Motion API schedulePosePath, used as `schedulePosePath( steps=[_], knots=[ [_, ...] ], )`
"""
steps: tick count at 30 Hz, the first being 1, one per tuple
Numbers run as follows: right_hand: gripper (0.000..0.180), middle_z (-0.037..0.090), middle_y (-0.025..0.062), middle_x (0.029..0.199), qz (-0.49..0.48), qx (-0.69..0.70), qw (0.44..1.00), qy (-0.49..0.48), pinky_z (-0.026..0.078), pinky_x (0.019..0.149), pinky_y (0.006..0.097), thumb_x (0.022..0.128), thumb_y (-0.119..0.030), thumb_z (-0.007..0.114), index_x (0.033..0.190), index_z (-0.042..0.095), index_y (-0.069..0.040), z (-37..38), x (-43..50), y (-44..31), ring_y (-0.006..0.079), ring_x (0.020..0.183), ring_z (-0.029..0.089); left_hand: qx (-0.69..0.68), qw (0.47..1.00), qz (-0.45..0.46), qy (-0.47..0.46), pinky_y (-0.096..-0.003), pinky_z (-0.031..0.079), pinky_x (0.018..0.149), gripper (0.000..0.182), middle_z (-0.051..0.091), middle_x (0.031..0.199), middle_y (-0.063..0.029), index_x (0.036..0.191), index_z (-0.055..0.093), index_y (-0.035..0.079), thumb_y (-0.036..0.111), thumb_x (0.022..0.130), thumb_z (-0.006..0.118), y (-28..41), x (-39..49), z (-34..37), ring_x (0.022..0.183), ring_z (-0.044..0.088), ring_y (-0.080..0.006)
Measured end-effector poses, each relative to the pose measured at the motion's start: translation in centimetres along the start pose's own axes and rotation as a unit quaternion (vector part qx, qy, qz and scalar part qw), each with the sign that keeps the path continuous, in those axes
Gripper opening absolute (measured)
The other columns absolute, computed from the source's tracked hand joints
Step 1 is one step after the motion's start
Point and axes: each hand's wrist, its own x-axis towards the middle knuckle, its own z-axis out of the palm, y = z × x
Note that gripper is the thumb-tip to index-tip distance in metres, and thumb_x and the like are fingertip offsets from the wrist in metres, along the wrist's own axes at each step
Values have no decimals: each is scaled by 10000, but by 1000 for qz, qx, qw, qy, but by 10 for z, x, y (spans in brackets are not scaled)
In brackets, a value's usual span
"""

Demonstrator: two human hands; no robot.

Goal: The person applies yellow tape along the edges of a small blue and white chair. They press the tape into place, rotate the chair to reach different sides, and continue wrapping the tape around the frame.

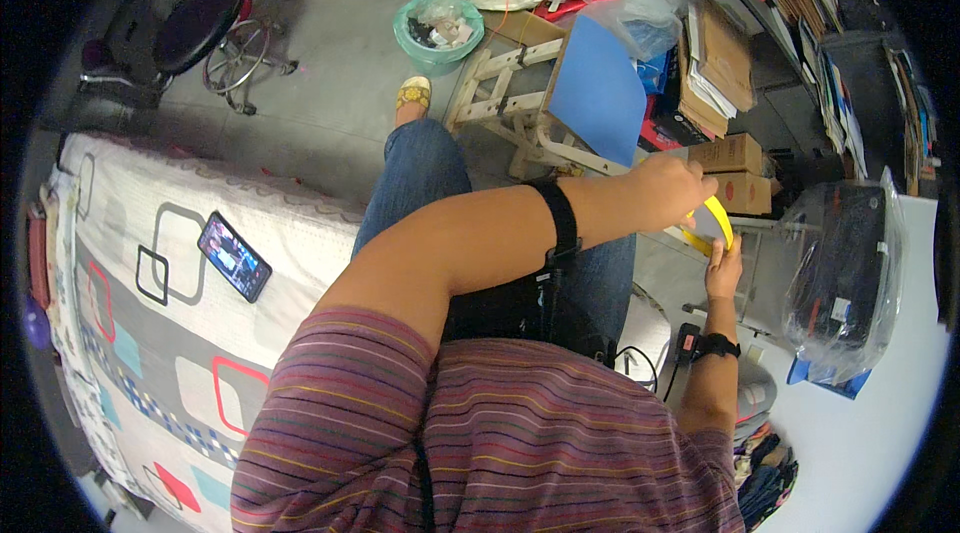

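Note:
Across my body to the right reaches my left arm, and my left hand point(671, 189) is closed at the upper end of a curved yellow band point(720, 222). A grey surface shows inside the band's curve; what the whole thing is, I cannot tell. My right hand point(724, 267) is just below, its fingers pinching the band's lower end. Both forearms wear black straps. Close to the hands are a blue board point(598, 87) on a pale frame and two small cardboard boxes point(739, 192). My fingertips are partly hidden.
At left, a patterned cloth-covered bed point(300, 248) holds a smartphone point(235, 257) with its screen lit. Ahead stand a lined waste bin point(439, 30) and a wheeled stool point(199, 23). A plastic-wrapped black case point(844, 270) and stacked cardboard point(712, 60) are at right.

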Motion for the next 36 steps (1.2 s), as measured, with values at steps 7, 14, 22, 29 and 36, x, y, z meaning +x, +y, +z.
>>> schedulePosePath(
  steps=[7,14,22,29,36],
  knots=[
    [417,579,268,980,-20,-1,999,46,446,763,482,943,-398,495,1065,476,0,-8,24,-26,465,919,539,9,999,-38,-5,-417,512,639,476,589,868,-131,989,524,71,431,733,703,-11,3,-16,788,629,-317],
    [459,584,230,970,-54,59,994,76,434,800,467,886,-427,574,1011,522,12,-23,60,-69,422,923,544,-25,984,-168,43,-442,507,783,759,619,1062,-182,1254,464,69,547,722,717,-34,3,-40,932,622,-361],
    [551,620,174,1061,-58,162,976,130,459,874,401,758,-455,717,1080,592,-26,-24,88,-102,335,1017,578,-51,955,-255,146,-378,529,722,711,660,891,-171,1054,513,35,439,588,867,-53,-19,-60,824,660,-312],
    [963,463,218,1322,20,359,911,204,405,996,389,649,-396,841,1365,357,27,19,91,-93,310,1202,481,-65,949,-241,190,-332,514,684,655,619,798,-85,1003,511,51,351,567,898,-69,-44,-62,712,600,-188],
    [896,470,161,1355,98,562,822,-10,393,995,351,729,-285,806,1417,298,-18,67,122,-114,231,1229,471,-123,920,-276,250,-283,459,760,654,528,943,-41,1021,483,29,315,600,894,-86,-55,-76,841,513,-150]
  ],
)
